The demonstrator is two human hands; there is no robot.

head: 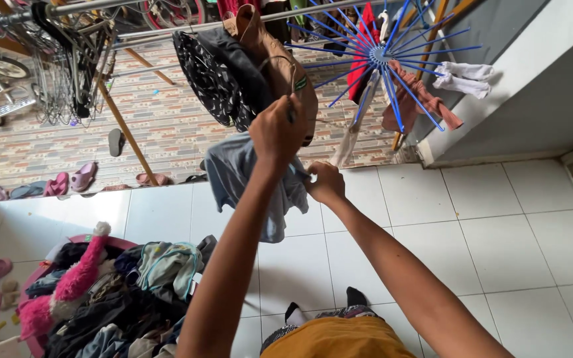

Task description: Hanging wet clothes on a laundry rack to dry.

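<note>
Centre frame: the left hand (276, 132) is clenched high around a hanger's top, the right hand (326, 183) pinching the limp grey-blue cotton garment (237, 176) hanging below it.

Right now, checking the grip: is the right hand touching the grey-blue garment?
Touching. The head view shows the right hand pinching the grey-blue garment at its edge.

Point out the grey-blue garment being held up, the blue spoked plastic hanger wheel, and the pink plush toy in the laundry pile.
grey-blue garment (237, 174), head view, left fold.
blue spoked plastic hanger wheel (379, 54), head view, hub.
pink plush toy (77, 275), head view, body.
</note>
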